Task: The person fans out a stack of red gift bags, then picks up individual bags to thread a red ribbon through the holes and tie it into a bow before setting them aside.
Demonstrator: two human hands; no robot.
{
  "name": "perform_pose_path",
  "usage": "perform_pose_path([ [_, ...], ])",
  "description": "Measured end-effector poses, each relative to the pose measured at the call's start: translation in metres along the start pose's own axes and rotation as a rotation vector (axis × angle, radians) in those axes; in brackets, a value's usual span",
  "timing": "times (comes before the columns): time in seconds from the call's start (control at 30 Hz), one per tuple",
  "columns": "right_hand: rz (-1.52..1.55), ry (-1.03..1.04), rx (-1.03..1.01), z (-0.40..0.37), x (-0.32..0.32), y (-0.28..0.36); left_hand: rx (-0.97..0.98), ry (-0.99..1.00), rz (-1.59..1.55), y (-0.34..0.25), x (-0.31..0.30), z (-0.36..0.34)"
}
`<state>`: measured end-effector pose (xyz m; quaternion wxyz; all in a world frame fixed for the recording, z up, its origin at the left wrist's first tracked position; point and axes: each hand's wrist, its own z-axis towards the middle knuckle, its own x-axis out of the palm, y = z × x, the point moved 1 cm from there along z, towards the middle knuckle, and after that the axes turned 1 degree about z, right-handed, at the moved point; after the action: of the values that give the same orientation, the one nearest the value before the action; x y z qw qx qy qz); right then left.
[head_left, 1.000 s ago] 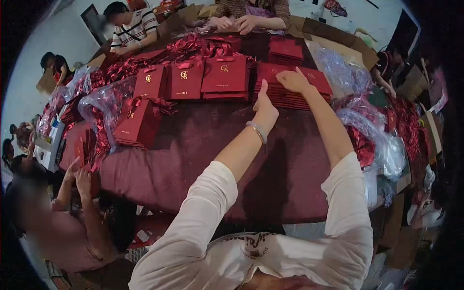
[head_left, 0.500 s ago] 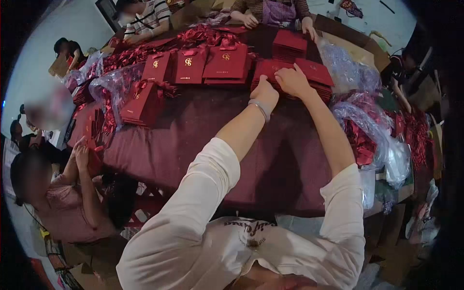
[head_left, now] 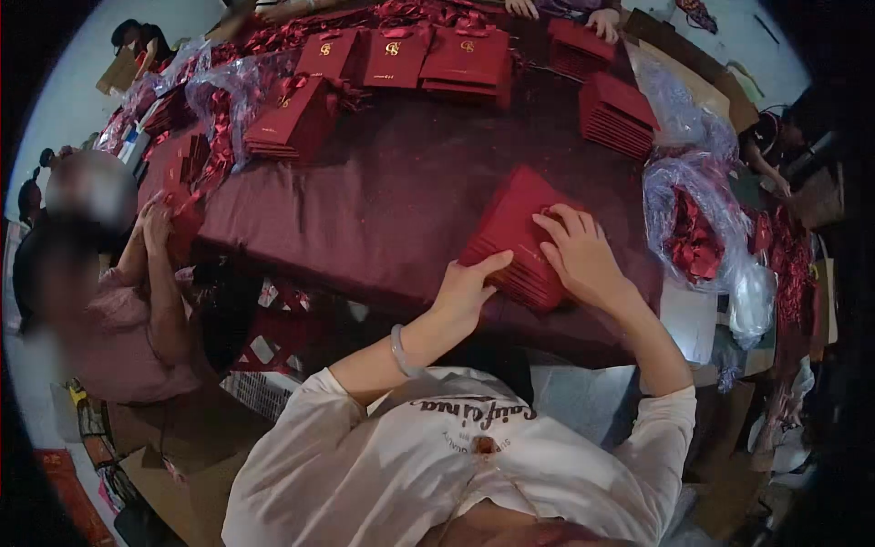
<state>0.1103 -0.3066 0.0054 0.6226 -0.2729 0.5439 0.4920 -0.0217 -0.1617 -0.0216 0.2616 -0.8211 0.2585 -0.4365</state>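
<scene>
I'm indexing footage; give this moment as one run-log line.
left hand: gripping near edge of red gift-bag stack; right hand: laid across its top; another red stack: farther back on maroon tablecloth

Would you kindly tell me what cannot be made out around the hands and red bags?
Head view: most fingers of the left hand, hidden by the held red stack.
Head view: the palm side of the right hand, hidden by the hand's own back.
Head view: the small print on the rightmost gold-logo bag, too small to read.
Head view: most of the far co-worker, cut off by the top edge.
</scene>
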Motion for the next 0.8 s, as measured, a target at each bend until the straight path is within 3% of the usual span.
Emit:
perform_pose_path([
  [0.07,-0.169,-0.011,-0.060,0.001,0.002,0.001,-0.057,-0.015,0.026,-0.016,-0.013,-0.016],
  [0.13,-0.126,0.065,-0.046,0.009,-0.006,0.002,0.078,-0.320,0.121,-0.034,-0.032,-0.032],
  [0.23,-0.146,0.082,-0.089,0.041,-0.044,0.018,0.532,-0.550,0.149,-0.109,-0.105,-0.013],
  [0.27,-0.185,0.079,-0.132,0.058,-0.058,0.024,0.700,-0.500,0.031,-0.144,-0.102,-0.024],
  [0.33,0.172,0.131,-0.097,0.104,-0.076,0.060,0.665,-0.697,-0.060,-0.204,-0.164,0.008],
  [0.4,0.531,0.208,-0.046,0.157,-0.063,0.079,0.552,-0.530,-0.001,-0.259,-0.210,0.026],
  [0.43,0.669,0.290,0.024,0.189,-0.045,0.084,0.604,-0.389,-0.243,-0.266,-0.189,0.022],
  [0.5,0.823,0.401,0.222,0.254,0.003,0.092,0.420,-0.437,-0.291,-0.289,-0.224,0.050],
  [0.53,0.864,0.469,0.289,0.284,0.019,0.099,0.575,-0.361,-0.319,-0.299,-0.272,0.096],
  [0.57,0.902,0.535,0.355,0.312,0.035,0.104,0.465,-0.418,-0.362,-0.300,-0.258,0.087],
  [0.6,1.073,0.523,0.469,0.336,0.061,0.106,0.354,-0.473,-0.403,-0.301,-0.240,0.076],
  [0.63,1.243,0.507,0.583,0.354,0.085,0.108,0.318,-0.388,-0.373,-0.306,-0.257,0.091],
  [0.7,1.404,0.411,0.516,0.372,0.111,0.125,0.281,-0.421,-0.356,-0.307,-0.261,0.101],
  [0.73,1.357,0.380,0.514,0.382,0.120,0.133,0.477,-0.363,-0.250,-0.313,-0.326,0.161],
  [0.8,1.381,0.401,0.520,0.388,0.129,0.146,0.265,-0.377,-0.086,-0.315,-0.348,0.168],
])
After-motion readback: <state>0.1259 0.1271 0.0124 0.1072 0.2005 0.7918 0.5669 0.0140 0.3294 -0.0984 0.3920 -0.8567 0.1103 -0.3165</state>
